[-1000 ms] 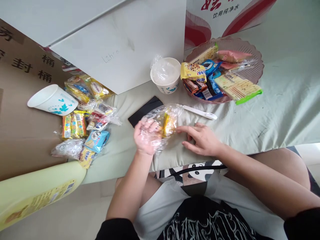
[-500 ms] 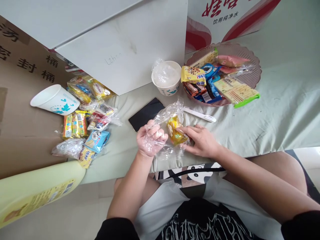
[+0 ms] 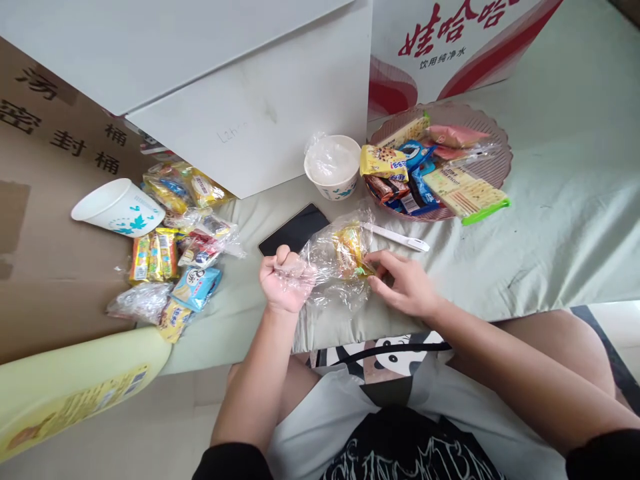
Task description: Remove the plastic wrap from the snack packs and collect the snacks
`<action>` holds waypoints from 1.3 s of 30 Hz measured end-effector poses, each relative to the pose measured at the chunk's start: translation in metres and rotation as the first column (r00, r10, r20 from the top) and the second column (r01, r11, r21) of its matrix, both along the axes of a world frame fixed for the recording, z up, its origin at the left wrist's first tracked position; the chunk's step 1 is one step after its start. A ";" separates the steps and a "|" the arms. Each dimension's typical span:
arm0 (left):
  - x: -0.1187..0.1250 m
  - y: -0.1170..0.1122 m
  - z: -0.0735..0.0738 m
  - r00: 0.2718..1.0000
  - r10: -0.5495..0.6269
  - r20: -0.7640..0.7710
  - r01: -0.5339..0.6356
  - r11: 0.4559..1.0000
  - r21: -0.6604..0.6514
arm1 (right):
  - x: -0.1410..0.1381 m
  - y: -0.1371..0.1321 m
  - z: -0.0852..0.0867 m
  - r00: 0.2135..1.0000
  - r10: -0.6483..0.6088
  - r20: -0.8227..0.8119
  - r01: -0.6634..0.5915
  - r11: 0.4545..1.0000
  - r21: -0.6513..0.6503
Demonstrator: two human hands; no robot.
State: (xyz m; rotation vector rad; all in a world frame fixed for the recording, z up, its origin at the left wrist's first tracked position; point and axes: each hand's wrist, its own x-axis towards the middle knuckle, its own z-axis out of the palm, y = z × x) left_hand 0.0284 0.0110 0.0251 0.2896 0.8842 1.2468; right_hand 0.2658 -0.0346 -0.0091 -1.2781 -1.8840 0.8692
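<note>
Crinkled clear bag [image 3: 323, 261], seemingly around a glossy yellow packet [image 3: 347, 248]

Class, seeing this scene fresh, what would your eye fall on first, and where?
In the middle, the left hand grips clear plastic while the right hand touches a yellow packet. Above and to the right, a pink bowl holds colourful snacks. On the left, more packets lie beside a paper cup.
</note>
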 end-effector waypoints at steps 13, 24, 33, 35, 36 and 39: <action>0.008 -0.011 -0.009 0.746 -0.659 -0.093 0.664 0.745 0.052 | -0.010 -0.007 0.000 0.952 0.058 0.299 -0.173 0.911 0.373; -0.020 -0.011 -0.013 0.782 -0.614 0.110 0.611 0.789 0.060 | -0.007 0.001 0.000 0.982 -0.051 0.180 0.003 0.967 0.255; -0.023 -0.017 -0.017 0.932 -0.358 0.056 0.361 0.930 -0.067 | -0.010 0.001 -0.002 0.960 0.005 0.279 -0.069 0.973 0.220; -0.011 -0.019 -0.021 0.884 -0.454 0.111 0.463 0.884 -0.068 | -0.011 0.001 -0.002 0.959 0.003 0.283 -0.064 0.976 0.209; -0.004 -0.020 -0.022 0.854 -0.502 0.138 0.513 0.856 -0.061 | -0.011 0.000 -0.002 0.959 0.007 0.283 -0.066 0.977 0.201; 0.019 -0.023 -0.023 0.799 -0.584 0.141 0.592 0.806 -0.016 | -0.011 0.000 -0.001 0.961 0.030 0.273 -0.084 0.978 0.190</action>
